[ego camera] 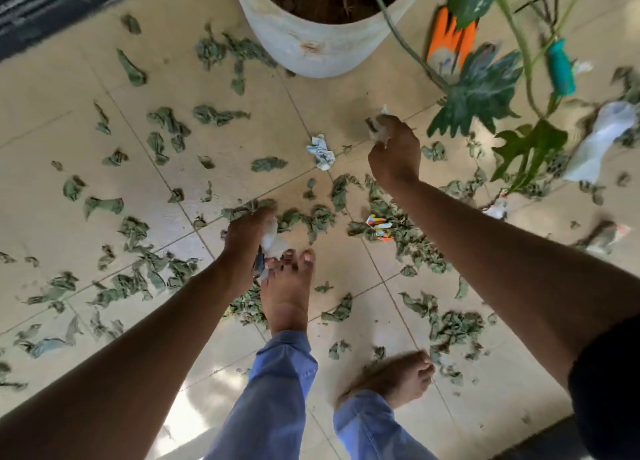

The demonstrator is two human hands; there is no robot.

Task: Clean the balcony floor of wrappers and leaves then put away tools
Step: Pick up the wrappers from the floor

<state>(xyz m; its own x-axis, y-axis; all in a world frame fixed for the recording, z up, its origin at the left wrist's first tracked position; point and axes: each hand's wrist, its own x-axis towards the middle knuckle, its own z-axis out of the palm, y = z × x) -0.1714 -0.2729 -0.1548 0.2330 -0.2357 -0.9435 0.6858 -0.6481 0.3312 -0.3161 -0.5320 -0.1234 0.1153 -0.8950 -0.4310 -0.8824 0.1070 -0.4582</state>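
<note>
Dry green leaves (162, 127) lie scattered all over the beige tiled floor (52, 120). My left hand (246, 241) hangs low over the tiles and grips a wad of crumpled white wrappers (272, 241). Further right, my right hand (394, 151) is raised and holds a crumpled whitish wrapper (379, 130). A white crumpled wrapper (322, 151) lies on the floor between my hands. A colourful striped wrapper (379, 227) sits among leaves below my right forearm. A larger white wrapper (602, 141) lies at the far right.
A big white plant pot (311, 40) stands at the top centre, its leafy stems (481, 85) reaching right. An orange tool (450, 40) and a teal-handled tool (561, 68) lie behind the plant. My bare feet (287, 297) stand on the tiles. A dark mat (41, 6) is at top left.
</note>
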